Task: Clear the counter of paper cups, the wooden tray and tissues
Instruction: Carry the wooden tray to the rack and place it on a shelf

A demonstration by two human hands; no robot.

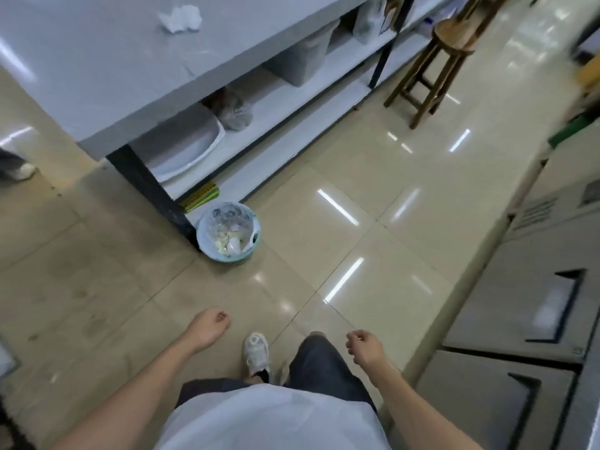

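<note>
Walking empty-handed, left hand [211, 326] and right hand [363, 349] loosely curled, holding nothing. Tissues [180, 18] crumpled on counter [97, 76], well apart. Best pinched whole, then dropped into bin [227, 232].

A shop or café back area, judging by the long grey counter [107, 76]: stocked white shelves [282, 102] beneath it, a wooden stool [435, 56] beyond it, a lined bin [228, 232] (nearly full) at its corner.

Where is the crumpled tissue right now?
The crumpled tissue lies on the grey counter, at the top left of the head view, far above the waste bin on the floor.
</note>
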